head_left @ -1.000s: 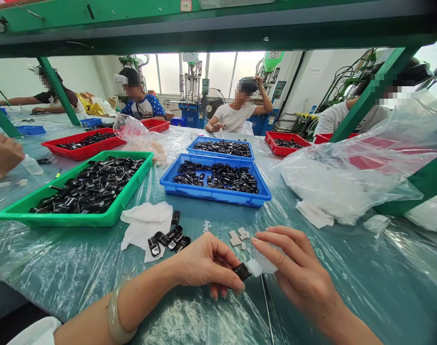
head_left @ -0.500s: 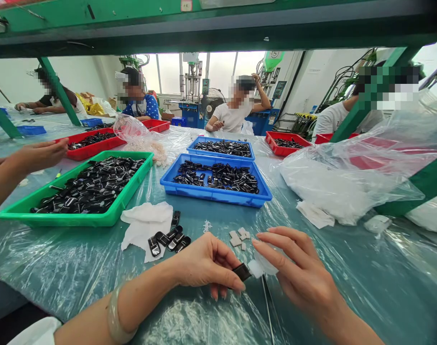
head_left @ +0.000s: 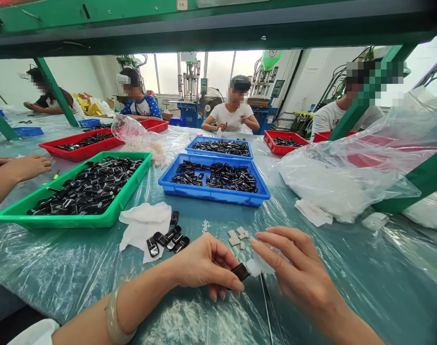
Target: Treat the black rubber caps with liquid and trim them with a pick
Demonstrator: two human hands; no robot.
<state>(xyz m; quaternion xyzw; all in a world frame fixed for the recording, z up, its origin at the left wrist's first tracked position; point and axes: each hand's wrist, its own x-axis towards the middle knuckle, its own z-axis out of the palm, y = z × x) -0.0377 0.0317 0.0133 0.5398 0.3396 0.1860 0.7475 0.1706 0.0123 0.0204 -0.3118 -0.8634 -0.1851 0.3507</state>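
Observation:
My left hand (head_left: 207, 266) pinches a small, flat black plastic piece (head_left: 240, 272) between thumb and fingers. Just to the right of that piece is a scrap of translucent white material (head_left: 254, 266). My right hand (head_left: 299, 273) reaches over the scrap with its fingers stretched and slightly spread; its thumb is hidden, and whether it touches the scrap I cannot tell. A pair of thin metal tweezers (head_left: 265, 304) lies on the table between both hands. Small whitish blocks (head_left: 234, 237) sit beyond my fingertips. Several glossy black pieces (head_left: 173, 236) lie left of them, some on a white cloth (head_left: 146, 220).
A green tray (head_left: 112, 221) and a blue tray (head_left: 214, 195) full of black pieces stand ahead, with red trays (head_left: 65, 155) farther off. Clear plastic bags (head_left: 333, 177) are piled at the right. A co-worker's hand (head_left: 28, 167) rests at the left. A green frame (head_left: 204, 28) spans overhead.
My hands and the black piece have hardly moved. The co-worker's hand at the left has dropped toward the table. The person opposite has lowered a raised arm.

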